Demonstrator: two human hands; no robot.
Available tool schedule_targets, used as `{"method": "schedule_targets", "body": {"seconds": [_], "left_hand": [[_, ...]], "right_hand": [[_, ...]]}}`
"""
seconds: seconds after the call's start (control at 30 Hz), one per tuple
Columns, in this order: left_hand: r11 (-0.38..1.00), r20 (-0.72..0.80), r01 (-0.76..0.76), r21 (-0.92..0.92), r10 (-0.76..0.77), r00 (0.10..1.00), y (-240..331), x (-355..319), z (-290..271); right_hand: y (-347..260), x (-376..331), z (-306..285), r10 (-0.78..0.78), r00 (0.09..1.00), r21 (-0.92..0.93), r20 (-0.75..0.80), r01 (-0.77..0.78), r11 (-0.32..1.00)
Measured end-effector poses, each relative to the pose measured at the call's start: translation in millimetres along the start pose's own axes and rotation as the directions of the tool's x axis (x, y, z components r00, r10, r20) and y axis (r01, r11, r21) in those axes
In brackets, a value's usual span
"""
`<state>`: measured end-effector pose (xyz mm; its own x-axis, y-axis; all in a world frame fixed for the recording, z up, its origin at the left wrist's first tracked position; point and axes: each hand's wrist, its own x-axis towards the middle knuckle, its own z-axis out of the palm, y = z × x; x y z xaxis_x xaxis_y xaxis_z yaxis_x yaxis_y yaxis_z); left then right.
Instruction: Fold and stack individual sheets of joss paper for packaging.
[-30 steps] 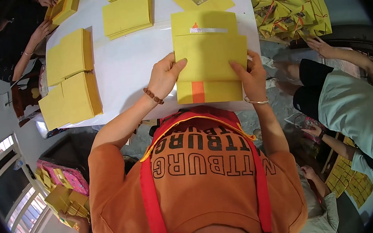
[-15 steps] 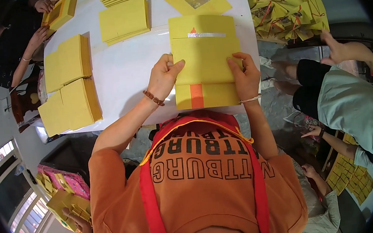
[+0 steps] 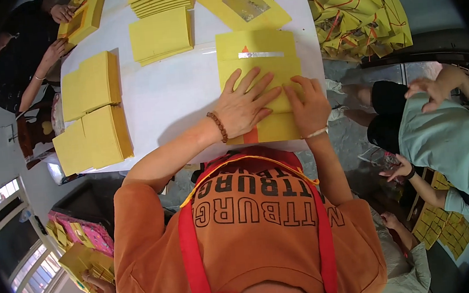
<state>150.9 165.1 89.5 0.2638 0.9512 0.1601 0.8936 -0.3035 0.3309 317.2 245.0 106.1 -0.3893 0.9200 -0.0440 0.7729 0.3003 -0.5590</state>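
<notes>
A folded yellow paper piece (image 3: 257, 41) lies on the white table's near edge, right in front of me. A silver strip with a small orange mark crosses its upper part, and an orange band shows near its bottom. My left hand (image 3: 245, 106) rests flat on its middle, fingers spread, hiding part of the band. At the paper's right edge my right hand (image 3: 310, 106) is bent, thumb and forefinger close together in a pinch on the paper. How much paper lies between those fingertips is partly hidden.
Stacks of yellow paper pieces (image 3: 90, 86) stand on the left of the white table (image 3: 169, 96), another stack (image 3: 160, 36) farther back. A yellow sheet with a grey panel (image 3: 244, 6) lies beyond. Yellow bundles with red cords (image 3: 359, 13) are piled right. Co-workers sit at far left and right.
My left hand has let go of the paper's left edge and now lies spread on its middle. My right hand has shifted slightly inward and down along the right edge.
</notes>
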Motion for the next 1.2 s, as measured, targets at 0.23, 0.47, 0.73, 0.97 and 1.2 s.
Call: {"method": "schedule_targets", "body": {"seconds": [0.23,0.47,0.73,0.97,1.2], "left_hand": [[0.996,0.009,-0.027,0.084,0.026,1.000,-1,2,7],[0.962,-0.196,-0.014,-0.274,-0.041,0.980,-9,-1,5],[0.967,0.023,-0.018,-0.255,0.025,0.999,-17,-2,-24],[0.850,-0.055,-0.099,0.518,0.148,0.987,13,2,-1],[0.995,-0.071,-0.005,-0.102,-0.002,0.997,-23,26,-45]], "right_hand": [[12,-6,17,-0.581,0.772,-0.181,0.257,0.629,0.756],[10,-3,24,-0.483,0.820,-0.283,0.307,0.563,0.776],[4,-4,24,-0.439,0.838,-0.390,0.322,0.541,0.745],[16,20,-8,-0.478,0.797,0.520,0.370,0.249,0.817],[34,9,-11,-0.191,0.970,0.874,-0.150,0.221,0.433]]}}
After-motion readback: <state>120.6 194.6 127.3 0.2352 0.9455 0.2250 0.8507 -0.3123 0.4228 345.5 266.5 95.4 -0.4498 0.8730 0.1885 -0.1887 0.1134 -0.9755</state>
